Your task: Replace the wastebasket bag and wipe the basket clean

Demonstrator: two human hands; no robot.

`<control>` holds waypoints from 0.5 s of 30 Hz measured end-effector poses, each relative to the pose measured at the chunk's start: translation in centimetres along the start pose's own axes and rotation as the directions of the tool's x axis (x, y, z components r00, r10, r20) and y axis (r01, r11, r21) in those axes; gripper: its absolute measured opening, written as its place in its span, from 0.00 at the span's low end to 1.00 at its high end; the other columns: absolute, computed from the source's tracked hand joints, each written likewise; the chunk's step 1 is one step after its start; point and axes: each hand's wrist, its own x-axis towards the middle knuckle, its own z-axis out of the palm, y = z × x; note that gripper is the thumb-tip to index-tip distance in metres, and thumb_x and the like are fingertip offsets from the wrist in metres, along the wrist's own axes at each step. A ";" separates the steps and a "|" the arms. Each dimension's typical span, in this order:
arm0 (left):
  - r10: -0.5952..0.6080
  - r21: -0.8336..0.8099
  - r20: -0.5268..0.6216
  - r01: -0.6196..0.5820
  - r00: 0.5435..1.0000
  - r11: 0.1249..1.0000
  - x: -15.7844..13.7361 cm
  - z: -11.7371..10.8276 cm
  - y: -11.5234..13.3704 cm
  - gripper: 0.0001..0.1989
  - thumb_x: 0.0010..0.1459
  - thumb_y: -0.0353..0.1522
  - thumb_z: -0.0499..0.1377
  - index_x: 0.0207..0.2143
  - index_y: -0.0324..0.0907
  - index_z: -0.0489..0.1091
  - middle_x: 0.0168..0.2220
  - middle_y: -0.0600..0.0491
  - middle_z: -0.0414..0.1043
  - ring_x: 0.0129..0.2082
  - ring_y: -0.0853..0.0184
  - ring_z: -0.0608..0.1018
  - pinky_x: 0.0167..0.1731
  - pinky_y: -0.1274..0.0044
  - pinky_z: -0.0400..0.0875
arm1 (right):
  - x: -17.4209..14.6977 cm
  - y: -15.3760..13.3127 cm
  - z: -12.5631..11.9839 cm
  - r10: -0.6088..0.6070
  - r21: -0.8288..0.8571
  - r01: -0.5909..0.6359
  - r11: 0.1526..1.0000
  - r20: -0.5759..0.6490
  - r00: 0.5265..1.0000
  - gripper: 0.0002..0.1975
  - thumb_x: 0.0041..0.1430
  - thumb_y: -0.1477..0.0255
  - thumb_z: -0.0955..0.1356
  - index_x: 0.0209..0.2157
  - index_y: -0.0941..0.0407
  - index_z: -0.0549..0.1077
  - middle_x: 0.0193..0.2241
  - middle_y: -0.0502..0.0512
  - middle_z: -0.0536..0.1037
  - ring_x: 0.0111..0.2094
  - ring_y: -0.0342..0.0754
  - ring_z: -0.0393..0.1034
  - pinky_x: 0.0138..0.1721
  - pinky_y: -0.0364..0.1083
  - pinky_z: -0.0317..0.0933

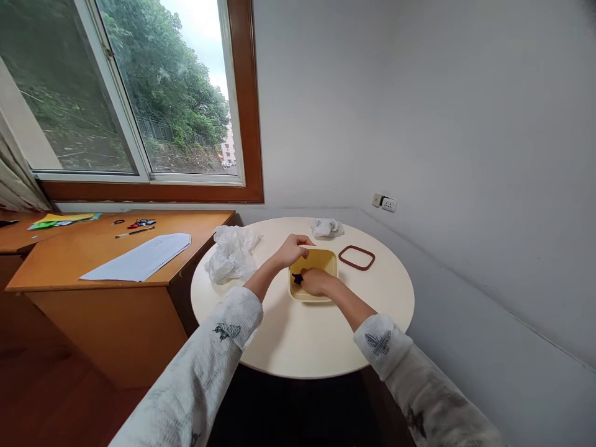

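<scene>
A yellow rectangular plastic container stands on the round white table. My left hand is at its back left corner, with the thumb and fingers closed around the rim. Inside the container is my right hand, its fingers curled and pointing left. A small dark item sticks out from those fingers near the left wall; its kind cannot be made out. To the right of the container lies a reddish-brown rectangular ring, flat on the table.
Crumpled clear plastic bags lie at the table's left, and a smaller crumpled bag at the back. The round white table stands beside a wooden desk with papers, a pen and small items. A wall socket is behind.
</scene>
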 end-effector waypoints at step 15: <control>0.063 0.045 0.038 -0.065 0.997 0.997 0.5 0.0 0.1 0.06 0.33 0.25 0.51 0.19 0.38 0.66 0.17 0.58 0.62 0.19 0.73 0.64 0.19 0.81 0.56 | -3.3 -1.9 -1.7 0.063 -0.174 -0.050 0.983 0.066 0.996 0.10 0.52 0.76 0.65 0.38 0.60 0.73 0.35 0.61 0.76 0.38 0.55 0.71 0.34 0.49 0.63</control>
